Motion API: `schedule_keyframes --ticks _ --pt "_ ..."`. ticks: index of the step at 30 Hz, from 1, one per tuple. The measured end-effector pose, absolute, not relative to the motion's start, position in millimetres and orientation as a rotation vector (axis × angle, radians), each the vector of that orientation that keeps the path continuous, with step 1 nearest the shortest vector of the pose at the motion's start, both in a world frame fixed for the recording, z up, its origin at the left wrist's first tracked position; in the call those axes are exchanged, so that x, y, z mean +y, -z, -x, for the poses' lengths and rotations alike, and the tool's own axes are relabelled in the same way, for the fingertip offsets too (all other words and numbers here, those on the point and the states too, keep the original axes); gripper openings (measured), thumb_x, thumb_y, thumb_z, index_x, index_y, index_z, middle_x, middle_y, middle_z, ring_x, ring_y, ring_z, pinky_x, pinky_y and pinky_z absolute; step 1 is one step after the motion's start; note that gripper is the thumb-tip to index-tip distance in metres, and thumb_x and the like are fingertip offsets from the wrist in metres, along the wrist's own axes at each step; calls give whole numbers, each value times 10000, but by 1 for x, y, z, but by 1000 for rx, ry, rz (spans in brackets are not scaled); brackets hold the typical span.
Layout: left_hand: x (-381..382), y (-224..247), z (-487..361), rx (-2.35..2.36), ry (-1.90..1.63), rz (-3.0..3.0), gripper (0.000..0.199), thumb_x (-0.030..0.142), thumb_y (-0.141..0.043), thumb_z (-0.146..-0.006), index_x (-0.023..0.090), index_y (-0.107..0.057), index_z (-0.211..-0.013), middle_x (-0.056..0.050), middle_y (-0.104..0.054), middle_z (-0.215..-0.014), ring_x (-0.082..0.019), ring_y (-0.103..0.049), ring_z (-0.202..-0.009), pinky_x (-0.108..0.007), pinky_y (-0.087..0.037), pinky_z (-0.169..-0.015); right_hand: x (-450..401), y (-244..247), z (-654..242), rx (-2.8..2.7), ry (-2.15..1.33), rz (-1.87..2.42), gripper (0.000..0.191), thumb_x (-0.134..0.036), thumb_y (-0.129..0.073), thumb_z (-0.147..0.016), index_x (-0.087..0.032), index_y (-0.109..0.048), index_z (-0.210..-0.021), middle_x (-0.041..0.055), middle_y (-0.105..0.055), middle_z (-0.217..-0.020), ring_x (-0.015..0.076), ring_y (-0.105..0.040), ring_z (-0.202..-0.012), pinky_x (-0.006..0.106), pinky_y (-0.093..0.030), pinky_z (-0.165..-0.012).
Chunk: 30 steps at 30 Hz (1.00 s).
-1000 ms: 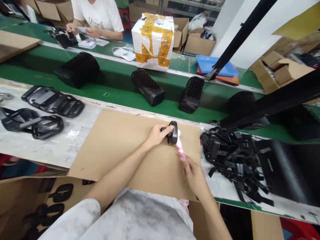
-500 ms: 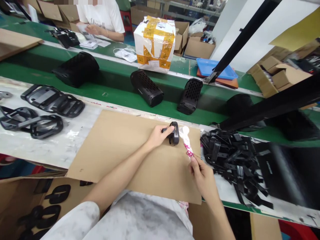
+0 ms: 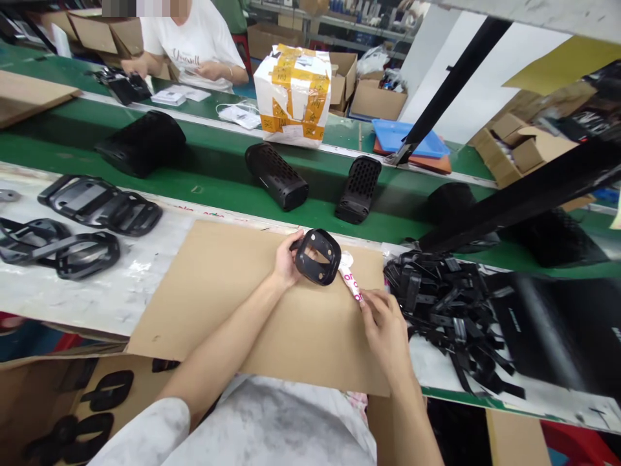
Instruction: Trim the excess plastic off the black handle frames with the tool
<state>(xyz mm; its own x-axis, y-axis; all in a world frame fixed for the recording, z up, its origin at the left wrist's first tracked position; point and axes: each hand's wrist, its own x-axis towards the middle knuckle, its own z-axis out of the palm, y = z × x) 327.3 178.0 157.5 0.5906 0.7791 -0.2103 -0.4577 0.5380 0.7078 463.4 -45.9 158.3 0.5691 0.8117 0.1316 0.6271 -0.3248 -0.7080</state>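
My left hand is closed on the left side of a black plastic frame, a rounded ring with an open middle and several small round spots or holes. The frame is tilted up above a cardboard sheet, its open face turned toward me. In my right hand is a slim tool wrapped in white tape with pink lettering. Its rounded white head is close to the frame's right edge; I cannot tell whether they touch.
Loose black plastic strips are heaped on the right. More black frames lie on the left. Black perforated housings stand on the green conveyor. A taped white box and a co-worker are across. A black post slants at right.
The black frame has turned from edge-on to showing its open face and shifted slightly left with my left hand. The tool in my right hand moved left too, staying beside it.
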Motion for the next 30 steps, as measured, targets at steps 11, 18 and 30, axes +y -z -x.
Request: schedule_keyframes --ticks 11,18,30 --pt "167 -167 -320 464 -829 -865 347 420 -572 -737 215 -324 -607 26 -305 -580 -114 -352 -537 -283 -390 -573 40 -148 -431 -941 -1072 1306 485 -555 -595 -968 -205 -704 -1286 104 -746 -1276 286 -713 -1160 468 -576 -1017" --pt "170 -149 -325 362 -974 -1097 371 395 -618 -772 198 -603 -1086 -103 -606 -1236 -274 -588 -1167 -412 -460 -1026 76 -158 -446 -973 -650 1420 479 -440 -580 -979 -197 -648 -1386 111 -646 -1453 276 -590 -1368 477 -438 -1183" --pt "164 -150 -318 324 -872 -1235 334 290 -624 -839 188 -564 -1151 -26 -626 -861 -176 -568 -814 -304 -445 -795 64 -147 -441 -938 -365 1567 453 -463 -561 -1017 -207 -682 -1371 103 -755 -1269 264 -733 -1144 409 -583 -1005"
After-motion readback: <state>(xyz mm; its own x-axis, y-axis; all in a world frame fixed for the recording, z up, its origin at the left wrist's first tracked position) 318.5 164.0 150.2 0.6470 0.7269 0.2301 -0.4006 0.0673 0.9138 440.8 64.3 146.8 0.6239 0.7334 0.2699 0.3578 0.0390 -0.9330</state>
